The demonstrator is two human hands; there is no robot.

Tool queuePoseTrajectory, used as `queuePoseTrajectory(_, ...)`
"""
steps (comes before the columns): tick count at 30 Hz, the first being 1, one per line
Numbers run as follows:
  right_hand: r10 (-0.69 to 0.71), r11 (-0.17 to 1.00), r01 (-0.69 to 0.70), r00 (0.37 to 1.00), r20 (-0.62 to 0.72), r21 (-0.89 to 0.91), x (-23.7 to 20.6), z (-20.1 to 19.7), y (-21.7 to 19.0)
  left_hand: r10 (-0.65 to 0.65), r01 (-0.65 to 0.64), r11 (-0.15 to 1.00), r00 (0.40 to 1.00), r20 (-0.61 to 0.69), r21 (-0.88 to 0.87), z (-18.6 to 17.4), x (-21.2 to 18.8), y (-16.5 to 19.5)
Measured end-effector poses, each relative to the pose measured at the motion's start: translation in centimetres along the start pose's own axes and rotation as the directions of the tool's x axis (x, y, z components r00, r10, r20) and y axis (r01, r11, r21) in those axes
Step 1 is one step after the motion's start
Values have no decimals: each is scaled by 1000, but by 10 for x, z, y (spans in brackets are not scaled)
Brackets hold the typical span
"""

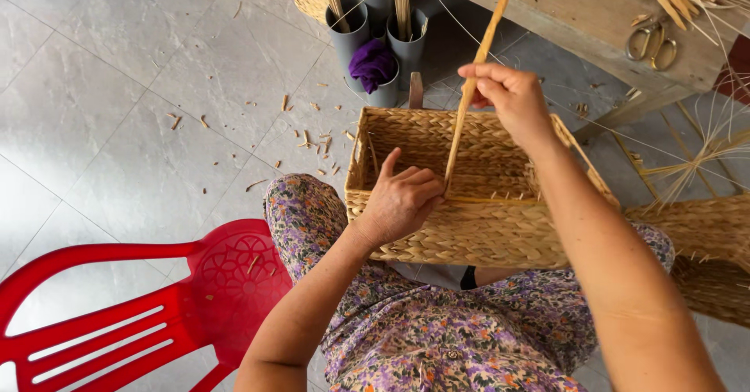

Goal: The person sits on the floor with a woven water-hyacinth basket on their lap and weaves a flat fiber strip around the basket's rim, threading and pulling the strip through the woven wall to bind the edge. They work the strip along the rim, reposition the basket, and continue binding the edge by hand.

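Straw strand (469, 103) near-upright, top tilted right; right hand (508, 95) pinches it, left hand (402, 197) grips basket (469, 228) rim.

You have a rectangular woven basket (469, 220) upright on your lap, a tan strand (469, 103) rising taut from its rim.

Left hand (400, 197) low, fingers curled and pressing, right hand (508, 95) raised, fingers pinched shut, both forearms extended forward
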State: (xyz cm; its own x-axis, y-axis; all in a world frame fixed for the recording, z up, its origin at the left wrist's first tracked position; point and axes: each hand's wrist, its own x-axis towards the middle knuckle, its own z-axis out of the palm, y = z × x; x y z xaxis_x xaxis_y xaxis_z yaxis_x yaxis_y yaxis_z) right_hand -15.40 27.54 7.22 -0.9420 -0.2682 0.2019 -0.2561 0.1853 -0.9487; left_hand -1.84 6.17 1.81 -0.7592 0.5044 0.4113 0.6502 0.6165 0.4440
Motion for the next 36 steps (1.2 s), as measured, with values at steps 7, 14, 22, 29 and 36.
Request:
queuePoseTrajectory(7,-411,422,286,906,100,-860,-6,-40,-5,-69,70,997,997,29,-34,2,5,-7)
queuePoseTrajectory(14,22,997,-20,999,34,-78,-12,-21,17,-222,231,962,972,73,-149,23,-6,-10)
queuePoseTrajectory(22,263,964,-263,943,204,-30,-21,10,45,-267,282,954,954,140,-103,26,1,-12)
queuePoseTrajectory(29,177,984,-172,971,158,-46,-37,3,65,-287,291,957,935,206,15,35,5,-13)
queuePoseTrajectory(36,141,988,-131,980,141,-82,-44,-5,70,-289,314,937,943,166,-151,33,0,-15)
